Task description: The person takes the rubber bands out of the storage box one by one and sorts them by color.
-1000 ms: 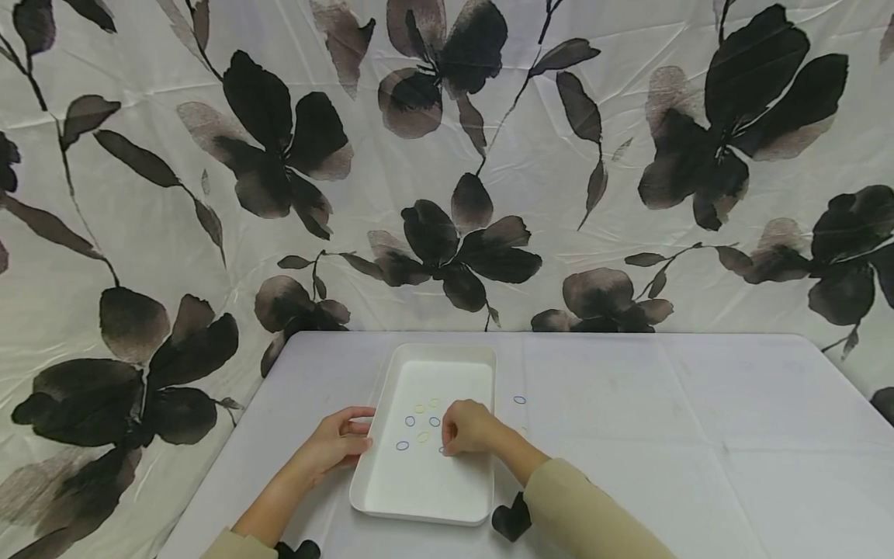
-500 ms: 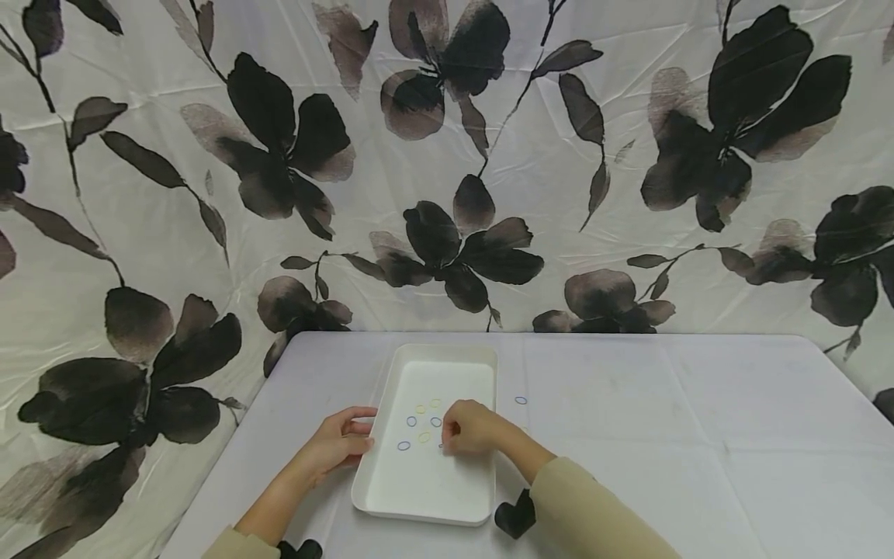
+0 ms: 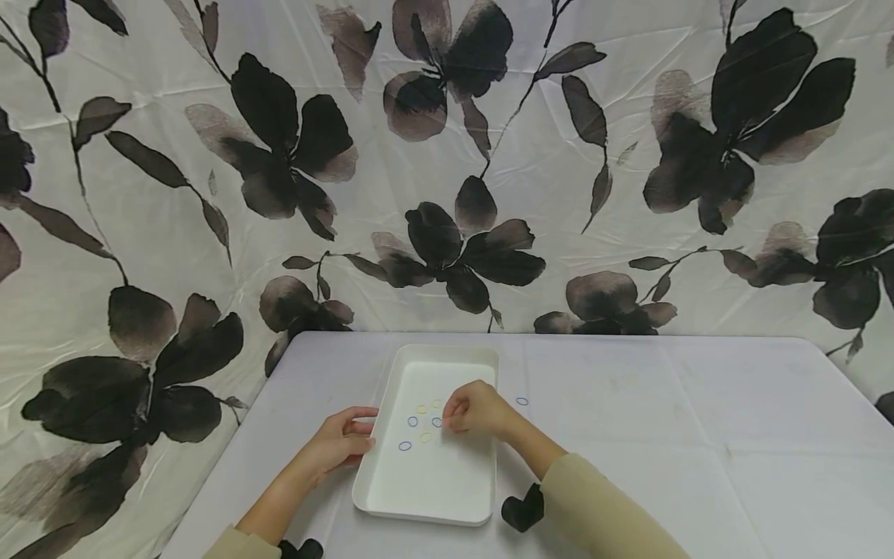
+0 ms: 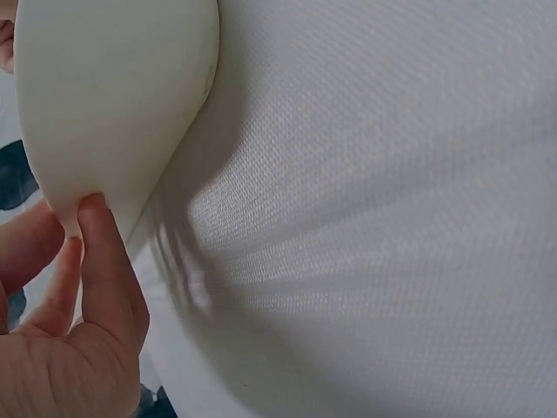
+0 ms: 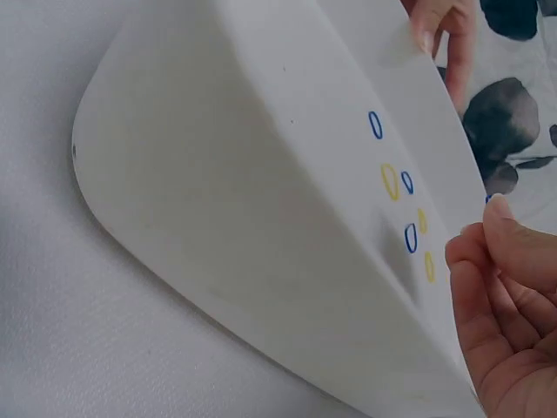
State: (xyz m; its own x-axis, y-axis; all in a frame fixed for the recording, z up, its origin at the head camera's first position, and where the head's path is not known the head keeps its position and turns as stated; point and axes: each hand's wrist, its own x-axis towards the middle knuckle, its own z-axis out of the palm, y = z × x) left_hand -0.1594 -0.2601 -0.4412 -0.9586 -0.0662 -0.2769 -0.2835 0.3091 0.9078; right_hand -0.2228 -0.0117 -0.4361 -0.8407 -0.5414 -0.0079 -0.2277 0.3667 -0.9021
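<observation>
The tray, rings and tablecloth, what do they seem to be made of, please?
Tray: probably plastic, smooth and satiny, with rounded, moulded-looking corners.
Rings: perhaps rubber or plastic; thin, blue or yellow, too small to settle.
Tablecloth: apparently woven fabric, matte, with visible weave and creases.

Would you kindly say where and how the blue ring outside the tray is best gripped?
I'd pinch the blue ring by its thin band from above, coming from the right: it seems flat on the table, with the raised wall of the tray to its left.

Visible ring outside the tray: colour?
Blue ring; shows best in the head view.
</observation>
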